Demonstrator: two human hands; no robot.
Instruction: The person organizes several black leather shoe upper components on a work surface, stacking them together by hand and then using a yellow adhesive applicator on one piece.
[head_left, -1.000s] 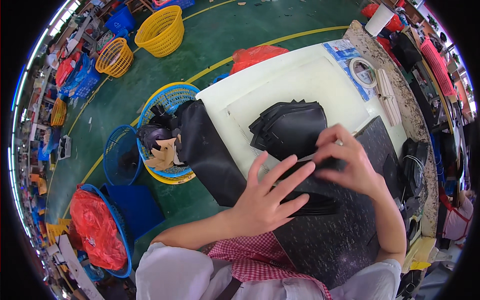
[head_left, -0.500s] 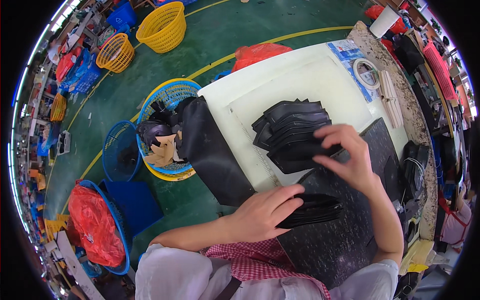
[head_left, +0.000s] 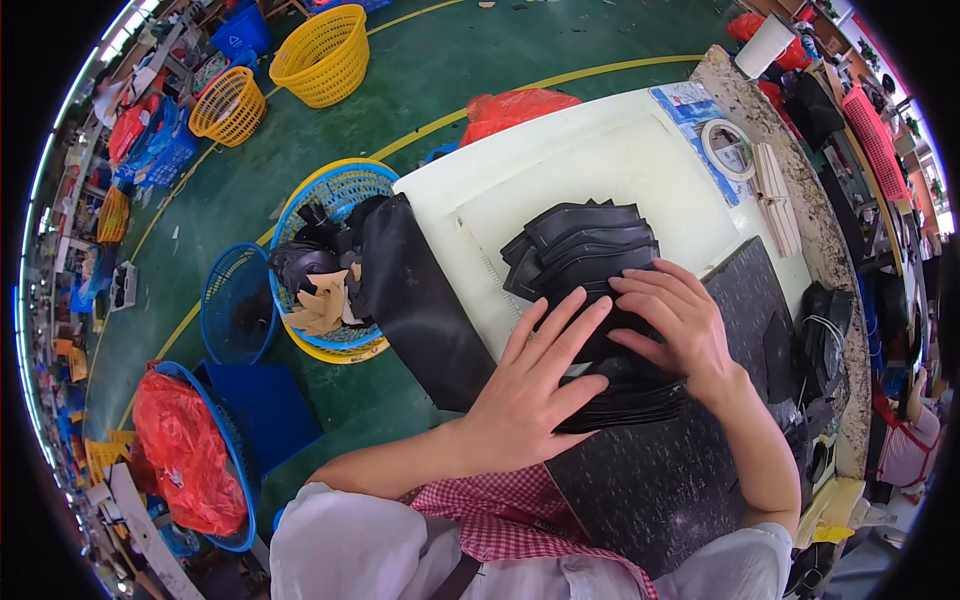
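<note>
Several black leather-like pieces point(head_left: 588, 240) lie fanned in overlapping rows on the white board. Nearer me, a neat stack of similar thin black pieces point(head_left: 640, 403) rests on the dark speckled mat. My left hand point(head_left: 535, 385) is open, its fingers stretched toward the near edge of the fanned pieces and its thumb by the stack's left end. Fingertips of my right hand point(head_left: 675, 325) lie over the right near edge of the fanned pieces, with the thumb apart below them. Both hands partly hide the pieces between them.
The white board point(head_left: 680, 200) carries a roll of tape point(head_left: 728, 150) at its far right. A black sheet point(head_left: 425, 300) hangs off its left edge beside a blue basket point(head_left: 345, 185) of scraps. The speckled mat point(head_left: 670, 490) lies nearest me. A bundle of black pieces point(head_left: 826, 330) sits at right.
My left hand has left its grip on the near stack and reached forward with fingers spread. My right hand has come down and nearer me, onto the fanned pieces.
</note>
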